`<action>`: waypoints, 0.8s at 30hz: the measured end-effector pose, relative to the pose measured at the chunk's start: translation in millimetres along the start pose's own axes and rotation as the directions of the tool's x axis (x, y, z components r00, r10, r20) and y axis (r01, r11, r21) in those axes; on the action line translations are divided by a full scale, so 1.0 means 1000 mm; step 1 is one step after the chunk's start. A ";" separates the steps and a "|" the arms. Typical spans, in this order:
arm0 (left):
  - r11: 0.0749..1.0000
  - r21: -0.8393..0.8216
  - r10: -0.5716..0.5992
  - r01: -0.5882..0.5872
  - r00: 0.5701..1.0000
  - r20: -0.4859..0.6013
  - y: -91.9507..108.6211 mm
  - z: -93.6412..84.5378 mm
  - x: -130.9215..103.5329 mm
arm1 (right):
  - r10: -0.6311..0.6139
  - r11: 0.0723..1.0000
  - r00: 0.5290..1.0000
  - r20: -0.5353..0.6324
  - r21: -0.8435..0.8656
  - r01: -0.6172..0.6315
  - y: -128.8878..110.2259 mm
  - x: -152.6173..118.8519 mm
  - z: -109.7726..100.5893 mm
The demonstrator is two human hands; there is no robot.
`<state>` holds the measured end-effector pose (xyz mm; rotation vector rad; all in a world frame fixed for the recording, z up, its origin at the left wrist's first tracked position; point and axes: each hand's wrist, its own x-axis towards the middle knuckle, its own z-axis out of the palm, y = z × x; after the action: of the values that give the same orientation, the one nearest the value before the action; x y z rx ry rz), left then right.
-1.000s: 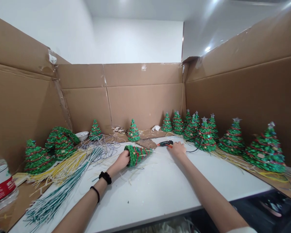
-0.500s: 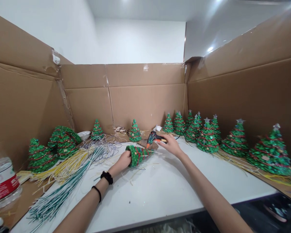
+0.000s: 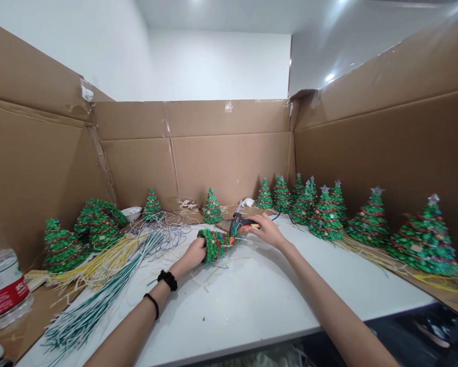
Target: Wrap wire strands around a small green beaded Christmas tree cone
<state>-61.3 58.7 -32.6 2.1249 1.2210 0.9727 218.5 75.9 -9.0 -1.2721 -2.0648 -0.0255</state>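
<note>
"How's the tree [image 3: 215,245] look?"

"Green, red-banded, tipped sideways above the white table [image 3: 229,300]."

"Hands?"

"My left hand [image 3: 194,253] grips its base; my right hand [image 3: 267,229], arm outstretched, grasps the glue gun [image 3: 237,224]."

I see a red-labelled bottle [image 3: 5,285] at my ten o'clock, a white bowl [image 3: 131,212] at eleven, a crumpled white scrap [image 3: 247,202] near twelve, star-topped trees [image 3: 325,216] around one to two, and cardboard walls [image 3: 229,163] behind.
</note>
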 end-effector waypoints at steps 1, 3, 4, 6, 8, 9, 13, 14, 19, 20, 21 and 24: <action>1.000 -0.002 0.000 0.000 1.000 0.004 0.000 0.000 0.000 | -0.002 1.000 1.000 -0.002 -0.003 0.002 0.000 0.000 0.000; 1.000 -0.012 0.001 -0.001 1.000 0.002 0.001 0.000 0.000 | -0.006 1.000 1.000 -0.006 -0.010 0.006 0.000 0.000 0.000; 1.000 -0.023 0.003 -0.003 1.000 -0.004 0.001 0.000 -0.001 | -0.009 1.000 1.000 -0.008 -0.015 0.009 -0.001 0.000 0.000; 0.999 -0.044 0.002 -0.002 1.000 -0.004 0.003 -0.001 -0.001 | -0.018 1.000 1.000 -0.008 -0.023 0.018 -0.001 0.000 0.000; 0.999 -0.049 -0.007 0.007 1.000 0.006 0.004 -0.001 -0.001 | -0.029 0.999 1.000 -0.009 -0.028 0.029 0.000 0.001 0.001; 0.999 -0.043 -0.011 0.011 1.000 0.013 0.004 -0.001 -0.001 | -0.035 0.999 0.999 -0.011 -0.029 0.034 0.000 0.001 0.001; 1.000 -0.021 -0.003 0.003 1.000 0.015 0.003 -0.001 0.000 | -0.054 0.998 0.999 -0.009 -0.014 0.054 0.001 0.001 0.002; 1.000 -0.026 -0.002 0.002 1.000 0.013 0.002 -0.001 0.000 | -0.056 0.998 0.998 -0.005 -0.011 0.056 0.001 0.001 0.002; 0.996 -0.083 0.011 -0.010 1.000 0.016 0.003 -0.001 0.000 | -0.029 0.999 0.999 -0.031 -0.047 0.028 0.002 0.000 -0.004; 0.996 -0.090 0.025 -0.023 0.999 0.021 0.004 -0.001 0.000 | -0.013 0.999 0.998 -0.060 -0.054 0.010 0.003 0.000 -0.005; 0.995 -0.094 0.039 -0.036 0.999 0.028 0.004 -0.001 0.000 | 0.011 0.998 0.995 -0.100 -0.058 -0.016 0.003 0.000 -0.007; 0.993 -0.096 0.067 -0.062 0.996 0.050 0.004 0.000 0.000 | 0.141 0.983 0.962 -0.233 -0.082 -0.164 0.005 -0.002 -0.011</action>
<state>-59.0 56.6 -29.6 2.1143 1.0657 0.9750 229.1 73.0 -3.5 -1.4182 -1.7858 -0.1983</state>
